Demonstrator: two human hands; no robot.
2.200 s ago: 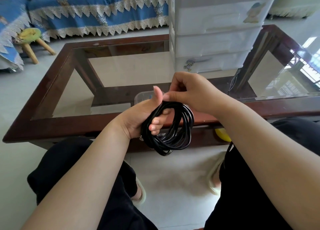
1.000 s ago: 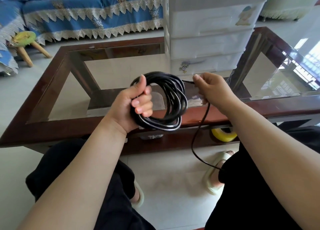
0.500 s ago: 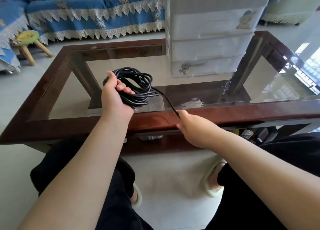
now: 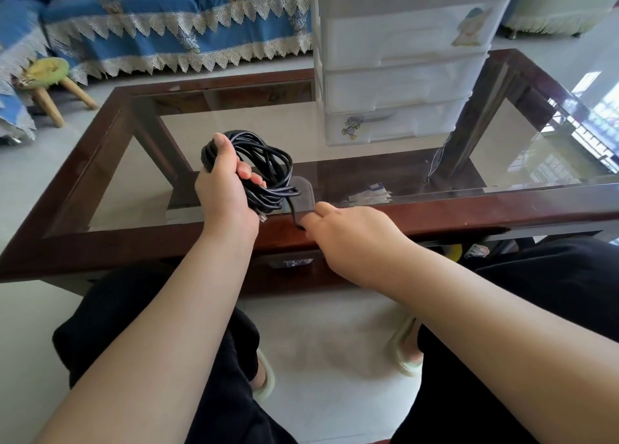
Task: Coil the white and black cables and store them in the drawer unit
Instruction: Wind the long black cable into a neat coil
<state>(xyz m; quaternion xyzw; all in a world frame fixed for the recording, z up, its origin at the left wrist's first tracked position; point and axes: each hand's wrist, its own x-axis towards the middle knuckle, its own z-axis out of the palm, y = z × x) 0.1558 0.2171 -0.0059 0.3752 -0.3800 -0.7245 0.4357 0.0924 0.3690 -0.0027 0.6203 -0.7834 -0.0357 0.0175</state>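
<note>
Coil in your fist, tail pinched

Your left hand [image 4: 226, 189] gripped the black cable [image 4: 268, 165] coil; right hand [image 4: 348, 236] pinched its tail over the glass coffee table [image 4: 435, 214], white drawer unit [image 4: 402, 58] behind.

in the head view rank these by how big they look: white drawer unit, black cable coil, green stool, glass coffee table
1. glass coffee table
2. white drawer unit
3. black cable coil
4. green stool
The coil and stool look close in size, and the stool stands farther away, so their order is unsure.

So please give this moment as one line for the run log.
stage: coiling | left hand: holds black cable coil | right hand: pinches loose end | drawer unit: drawers closed | white cable: not seen
</note>
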